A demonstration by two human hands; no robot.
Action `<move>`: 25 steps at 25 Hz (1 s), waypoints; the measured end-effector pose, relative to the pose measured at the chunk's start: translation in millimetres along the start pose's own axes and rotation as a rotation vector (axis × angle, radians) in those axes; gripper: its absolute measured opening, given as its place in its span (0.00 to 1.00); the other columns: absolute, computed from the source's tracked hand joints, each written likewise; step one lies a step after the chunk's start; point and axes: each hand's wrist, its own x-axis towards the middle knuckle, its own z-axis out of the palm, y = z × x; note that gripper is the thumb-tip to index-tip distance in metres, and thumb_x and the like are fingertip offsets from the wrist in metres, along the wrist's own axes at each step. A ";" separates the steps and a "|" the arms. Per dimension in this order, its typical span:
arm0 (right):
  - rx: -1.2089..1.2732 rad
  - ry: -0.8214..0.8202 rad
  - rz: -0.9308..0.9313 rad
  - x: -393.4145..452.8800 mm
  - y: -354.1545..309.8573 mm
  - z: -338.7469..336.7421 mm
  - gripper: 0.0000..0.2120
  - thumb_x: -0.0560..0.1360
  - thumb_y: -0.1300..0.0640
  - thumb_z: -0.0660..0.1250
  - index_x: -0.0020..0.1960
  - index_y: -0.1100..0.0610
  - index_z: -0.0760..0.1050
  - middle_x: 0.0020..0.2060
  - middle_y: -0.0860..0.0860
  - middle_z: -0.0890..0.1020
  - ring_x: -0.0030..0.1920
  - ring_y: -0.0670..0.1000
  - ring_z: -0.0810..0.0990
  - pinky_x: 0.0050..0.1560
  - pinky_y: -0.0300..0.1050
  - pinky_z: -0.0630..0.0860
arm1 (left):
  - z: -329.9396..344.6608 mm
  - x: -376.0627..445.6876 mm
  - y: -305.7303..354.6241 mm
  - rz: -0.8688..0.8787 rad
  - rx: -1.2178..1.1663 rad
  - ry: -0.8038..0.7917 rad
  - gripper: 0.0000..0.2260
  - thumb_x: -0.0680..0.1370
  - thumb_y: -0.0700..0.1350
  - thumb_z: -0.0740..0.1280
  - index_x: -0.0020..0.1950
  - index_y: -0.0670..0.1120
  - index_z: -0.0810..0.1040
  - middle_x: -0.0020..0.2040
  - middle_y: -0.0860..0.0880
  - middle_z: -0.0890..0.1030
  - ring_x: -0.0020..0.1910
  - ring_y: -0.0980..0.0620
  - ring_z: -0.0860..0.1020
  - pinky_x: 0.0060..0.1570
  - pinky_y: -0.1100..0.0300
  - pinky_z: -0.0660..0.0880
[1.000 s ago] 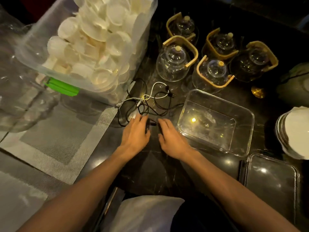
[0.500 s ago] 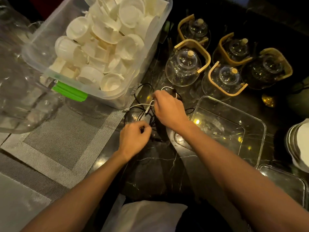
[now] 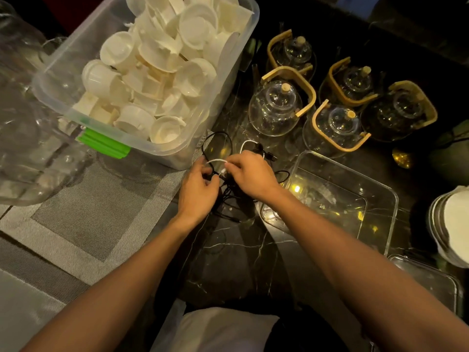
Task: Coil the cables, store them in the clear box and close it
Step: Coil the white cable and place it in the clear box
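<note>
Dark marble-patterned desk (image 3: 236, 252) is observed under dim light, with a grey woven placemat (image 3: 83, 214) covering its left part. A tangle of cables lies at the centre, just left of the clear box: a white cable (image 3: 215, 161) and several black cables (image 3: 229, 196), loosely heaped and uncoiled.

The left hand (image 3: 199, 190) is curled, its fingers closed around cable at the left edge of the tangle. The right hand (image 3: 250, 175) is curled likewise, its fingertips pinching the white cable close to the left hand. Exactly which strands are held by the left hand cannot be told.

The step in hand is judged to be the separating of the white cable from the black ones, ahead of coiling. Nothing has yet been stored: the clear box (image 3: 390, 199) stands open and appears empty, and its lid (image 3: 431, 278) lies apart at the lower right. The next move is judged to call for the white cable to be drawn free and wound into loops.

Obstructions are noted. A large plastic tub (image 3: 223, 80) of white cups (image 3: 162, 72) stands just behind the tangle, and glass teapots with wooden handles (image 3: 276, 107) stand close behind the box. Stacked plates (image 3: 454, 224) sit at the right edge. Snagging of looped cable is judged possible.
</note>
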 end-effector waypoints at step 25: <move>0.920 0.262 0.239 -149.0 2.8 -99.4 0.12 0.84 0.56 0.65 0.53 0.62 0.84 0.30 0.57 0.82 0.26 0.51 0.74 0.27 0.41 0.73 | 26.5 -72.4 140.5 0.414 -0.326 -0.407 0.12 0.83 0.46 0.62 0.47 0.42 0.82 0.45 0.40 0.82 0.45 0.51 0.80 0.51 0.50 0.77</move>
